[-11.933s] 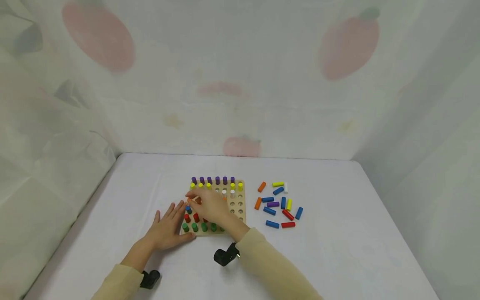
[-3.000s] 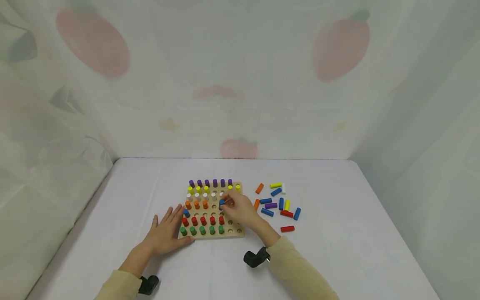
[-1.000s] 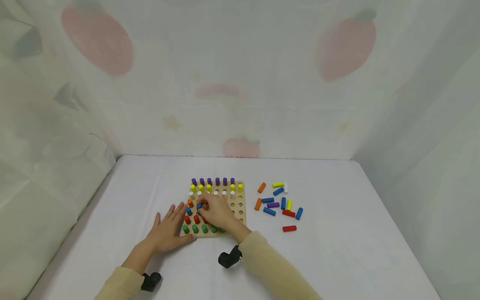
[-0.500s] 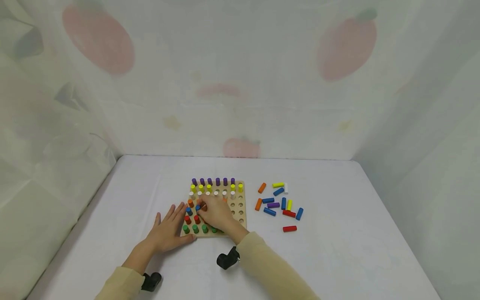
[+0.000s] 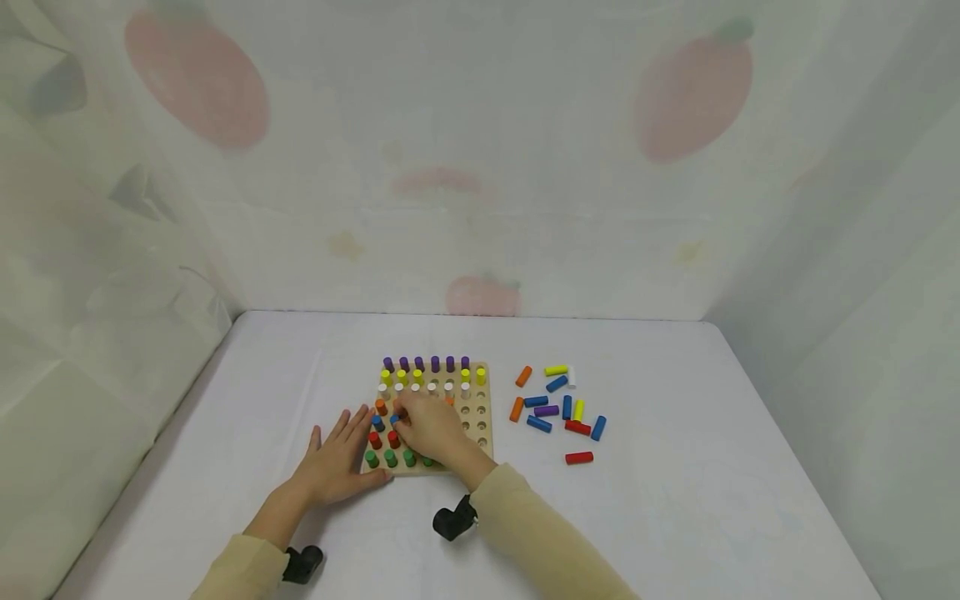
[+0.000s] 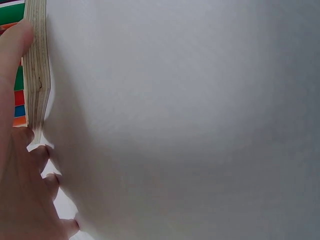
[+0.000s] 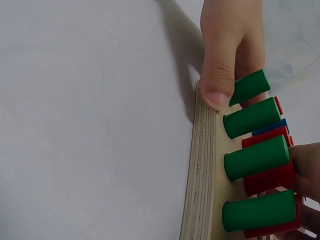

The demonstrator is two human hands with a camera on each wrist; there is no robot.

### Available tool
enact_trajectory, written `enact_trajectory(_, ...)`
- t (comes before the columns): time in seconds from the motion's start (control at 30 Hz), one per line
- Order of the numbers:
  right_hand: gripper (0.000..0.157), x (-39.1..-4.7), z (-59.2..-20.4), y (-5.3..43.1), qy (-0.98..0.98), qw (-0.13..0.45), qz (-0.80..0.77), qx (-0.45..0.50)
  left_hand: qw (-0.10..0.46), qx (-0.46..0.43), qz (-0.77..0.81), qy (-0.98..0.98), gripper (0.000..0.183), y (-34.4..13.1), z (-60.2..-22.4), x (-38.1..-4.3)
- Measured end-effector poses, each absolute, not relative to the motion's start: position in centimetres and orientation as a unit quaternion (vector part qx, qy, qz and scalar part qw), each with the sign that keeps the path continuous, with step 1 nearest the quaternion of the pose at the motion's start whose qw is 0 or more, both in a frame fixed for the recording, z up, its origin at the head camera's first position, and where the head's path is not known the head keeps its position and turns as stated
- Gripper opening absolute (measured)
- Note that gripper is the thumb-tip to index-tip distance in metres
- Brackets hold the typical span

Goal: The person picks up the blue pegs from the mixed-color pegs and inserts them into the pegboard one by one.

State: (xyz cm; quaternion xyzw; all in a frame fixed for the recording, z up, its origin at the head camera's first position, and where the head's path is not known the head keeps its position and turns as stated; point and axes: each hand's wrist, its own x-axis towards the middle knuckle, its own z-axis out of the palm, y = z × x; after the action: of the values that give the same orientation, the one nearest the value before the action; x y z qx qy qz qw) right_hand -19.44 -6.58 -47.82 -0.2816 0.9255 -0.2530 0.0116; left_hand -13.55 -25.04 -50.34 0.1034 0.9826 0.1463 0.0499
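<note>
A wooden pegboard (image 5: 473,417) lies on the table, with coloured pegs standing in rows: purple at the back, then yellow, white, orange, blue, red and green. My right hand (image 5: 435,427) pinches a blue peg (image 5: 394,419) low over the board, just right of another blue peg (image 5: 378,423) at the left edge. Spread fingers of my left hand (image 5: 330,468) touch the board's left side, its thumb at the near corner. In the right wrist view, that thumb (image 7: 218,95) presses the rim beside the green pegs (image 7: 259,211). My right hand hides part of the middle rows.
Right of the board lie loose pegs: several blue ones (image 5: 539,423), two red (image 5: 579,458), two orange (image 5: 517,409), two yellow (image 5: 556,370), one purple (image 5: 547,411) and one white (image 5: 572,377). A white cloth covers the table (image 5: 675,467); fabric curtains (image 5: 480,208) stand behind and beside it.
An orange peg was placed earlier. A blue peg from the loose pile's front has since been carried left across the board and lowered beside the first blue peg. The left hand stays put.
</note>
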Motion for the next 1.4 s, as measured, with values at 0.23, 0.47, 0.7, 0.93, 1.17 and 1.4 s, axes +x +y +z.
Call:
enact_trajectory(0.23, 0.013, -19.3, -47.6, -6.6, 0.930, -0.002, -0.229, -0.287, 0.050, 0.108, 0.144, 0.982, 0.103, -25.2, -50.5, -13.7)
enact_trajectory(0.47, 0.013, -19.3, -47.4, -6.6, 0.929, -0.010, -0.233, -0.286, 0.053, 0.105, 0.140, 0.983, 0.103, -25.2, -50.4, -13.7)
enact_trajectory(0.7, 0.015, -19.1, -47.1, -6.5, 0.929, -0.018, -0.246, -0.276, 0.054, 0.104, 0.140, 0.983, 0.104, -25.2, -50.5, -13.6)
enact_trajectory(0.93, 0.016, -19.1, -46.8, -6.1, 0.922, -0.022, -0.267, -0.279, 0.058, 0.101, 0.140, 0.983, 0.104, -25.1, -50.5, -13.7)
enact_trajectory(1.17, 0.018, -18.8, -46.0, -5.5, 0.907, -0.018, -0.289, -0.306, 0.053, 0.102, 0.138, 0.984, 0.104, -25.2, -50.5, -13.7)
enact_trajectory(1.4, 0.021, -18.3, -45.1, -4.4, 0.891, -0.035, -0.309, -0.330, 0.055, 0.102, 0.139, 0.983, 0.104, -25.2, -50.5, -13.7)
